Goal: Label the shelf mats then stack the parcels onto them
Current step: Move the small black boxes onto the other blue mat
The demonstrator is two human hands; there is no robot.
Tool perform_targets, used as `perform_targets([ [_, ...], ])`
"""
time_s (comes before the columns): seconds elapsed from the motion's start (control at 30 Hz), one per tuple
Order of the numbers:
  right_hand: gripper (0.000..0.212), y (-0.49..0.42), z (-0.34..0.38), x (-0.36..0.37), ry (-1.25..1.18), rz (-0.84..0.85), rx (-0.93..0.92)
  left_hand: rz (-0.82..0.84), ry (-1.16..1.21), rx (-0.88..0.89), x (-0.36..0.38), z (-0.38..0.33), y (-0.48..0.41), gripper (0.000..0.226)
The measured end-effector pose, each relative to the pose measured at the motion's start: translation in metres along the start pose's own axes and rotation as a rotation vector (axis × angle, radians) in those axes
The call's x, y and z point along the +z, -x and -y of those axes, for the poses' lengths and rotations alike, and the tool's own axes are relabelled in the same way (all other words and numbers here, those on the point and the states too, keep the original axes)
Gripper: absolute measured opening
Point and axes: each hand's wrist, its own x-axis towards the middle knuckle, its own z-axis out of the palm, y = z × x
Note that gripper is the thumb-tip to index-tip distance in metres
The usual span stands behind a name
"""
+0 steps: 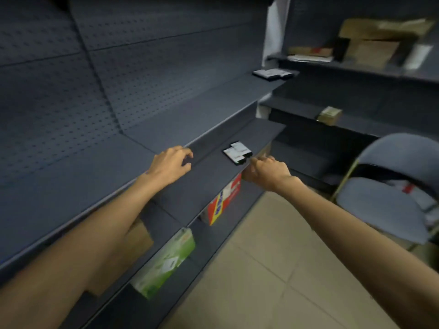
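Shelf mats [213, 184] here look like thin dark sheets lying flat on the metal shelf, running from about 7 o'clock up toward 1 o'clock, matte and slightly grainy, so I'd guess they're light, floppy and easy to shift if you drag anything across them; best pinched at the front edge. Behind is a perforated back panel [147, 74], hard and steel-looking. Off at 3 o'clock sits a folding chair [382, 200] with grey padding. Under the shelf at 6 o'clock there's a green and white box [166, 262] and a red carton [225, 200], both cardboard, probably light. Near centre, a small stack of black labels [237, 152] with white faces rests on the mat, flat, stiff-ish cards, likely slick, so grab by the edges. Left hand [171, 162] sits at 9 o'clock of the labels, fingers curled loosely onto the shelf step, holding nothing I can see. Right hand [266, 172] is just at 4 o'clock of the labels, fingertips reaching for them, whether it's pinching one I can't tell.
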Motion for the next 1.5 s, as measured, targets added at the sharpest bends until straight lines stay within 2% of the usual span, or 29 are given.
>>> perform_targets([
  [0.27, 0.032, -0.009, -0.207, -0.013, 0.04, 0.011, 0.175, 0.042, -0.019, 0.182, 0.075, -0.172, -0.124, 0.03],
  [0.53, 0.031, -0.043, -0.316, -0.009, 0.013, 0.004, 0.226, 0.069, -0.036, 0.275, 0.12, -0.243, -0.213, 0.028],
  [0.8, 0.032, -0.147, -0.359, -0.008, 0.007, 0.016, 0.195, 0.062, -0.026, 0.255, 0.129, -0.251, -0.336, 0.029],
  [1.13, 0.029, -0.367, -0.423, -0.068, 0.037, -0.09, 0.176, -0.005, -0.042, 0.258, 0.119, -0.226, -0.571, 0.032],
  [1.27, 0.028, -0.439, -0.436, -0.072, 0.011, -0.134, 0.145, -0.026, -0.017, 0.249, 0.122, -0.221, -0.647, 0.03],
  [1.5, 0.032, -0.548, -0.458, -0.062, 0.029, -0.095, 0.095, -0.008, -0.031, 0.132, 0.148, -0.214, -0.742, 0.029],
])
